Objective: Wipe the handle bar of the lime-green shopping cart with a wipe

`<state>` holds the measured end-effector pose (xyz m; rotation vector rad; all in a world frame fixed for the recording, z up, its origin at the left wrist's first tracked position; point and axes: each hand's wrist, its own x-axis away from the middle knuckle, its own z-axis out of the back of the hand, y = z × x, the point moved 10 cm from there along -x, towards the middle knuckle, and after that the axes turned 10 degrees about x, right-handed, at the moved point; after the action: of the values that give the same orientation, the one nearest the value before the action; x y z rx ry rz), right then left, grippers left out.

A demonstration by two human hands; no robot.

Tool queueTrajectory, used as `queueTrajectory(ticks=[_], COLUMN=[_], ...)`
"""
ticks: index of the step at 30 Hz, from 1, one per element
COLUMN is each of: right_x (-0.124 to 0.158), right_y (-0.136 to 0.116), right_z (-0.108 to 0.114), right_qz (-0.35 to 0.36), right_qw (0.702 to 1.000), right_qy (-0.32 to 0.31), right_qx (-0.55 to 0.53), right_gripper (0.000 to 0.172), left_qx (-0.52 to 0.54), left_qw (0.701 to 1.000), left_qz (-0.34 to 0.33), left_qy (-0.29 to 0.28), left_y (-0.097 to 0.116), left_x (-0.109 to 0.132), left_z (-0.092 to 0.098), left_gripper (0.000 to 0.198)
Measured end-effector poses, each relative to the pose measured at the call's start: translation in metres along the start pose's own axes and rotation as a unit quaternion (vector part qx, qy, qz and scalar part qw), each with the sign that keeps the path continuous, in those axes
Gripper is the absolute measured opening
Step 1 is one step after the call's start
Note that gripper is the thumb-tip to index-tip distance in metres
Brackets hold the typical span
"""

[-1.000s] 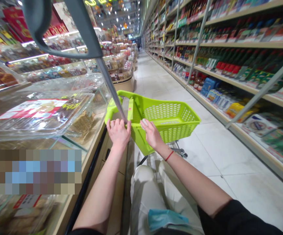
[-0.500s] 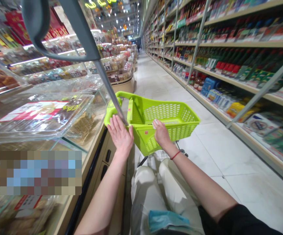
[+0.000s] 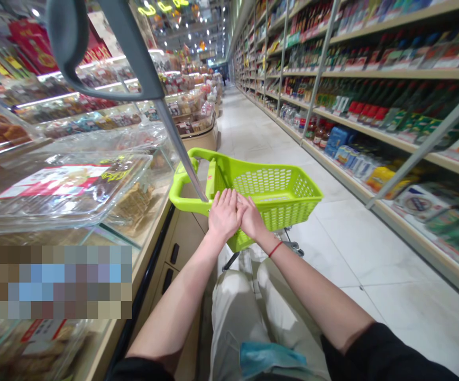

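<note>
In a tiled supermarket aisle [image 3: 332, 233], the left hand [image 3: 225, 214] and right hand [image 3: 252, 218] are held together on the near rim of a lime-green plastic trolley basket [image 3: 277, 182], any clamping undiscernible; it is judged light, stiff, best taken by its looped handle [image 3: 181, 193].

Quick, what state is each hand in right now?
Left hand: open, fingers extended, holding nothing, against the right hand's fingers.
Right hand: open, holding nothing, over the rim of the lime-green shopping basket; contact with the rim cannot be told.
</note>
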<state>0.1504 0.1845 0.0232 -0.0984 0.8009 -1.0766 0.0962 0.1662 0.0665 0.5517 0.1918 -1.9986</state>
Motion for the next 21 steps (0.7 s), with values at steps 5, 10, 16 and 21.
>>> queueTrajectory(ticks=[5,10,16,21], right_x=[0.007,0.018,0.022,0.005], right_y=[0.028,0.065,0.075,0.044], right_z=[0.006,0.018,0.025,0.013], right_qz=[-0.012,-0.049,-0.112,-0.094], right_qw=[0.997,0.992,0.983,0.989], right_qy=[-0.005,0.008,0.040,0.044], right_qx=[0.072,0.116,0.139,0.102], right_gripper=[0.058,0.065,0.060,0.057], left_qx=[-0.026,-0.032,-0.053,-0.052], left_qw=[1.000,0.999,0.998,0.998], left_qz=[0.001,-0.008,-0.022,-0.029], left_qy=[-0.003,0.012,0.016,0.009], left_y=[-0.004,-0.004,-0.002,-0.003], left_x=[0.000,0.002,0.004,0.006], left_z=[-0.003,-0.005,-0.008,-0.008], left_gripper=[0.060,0.059,0.051,0.055])
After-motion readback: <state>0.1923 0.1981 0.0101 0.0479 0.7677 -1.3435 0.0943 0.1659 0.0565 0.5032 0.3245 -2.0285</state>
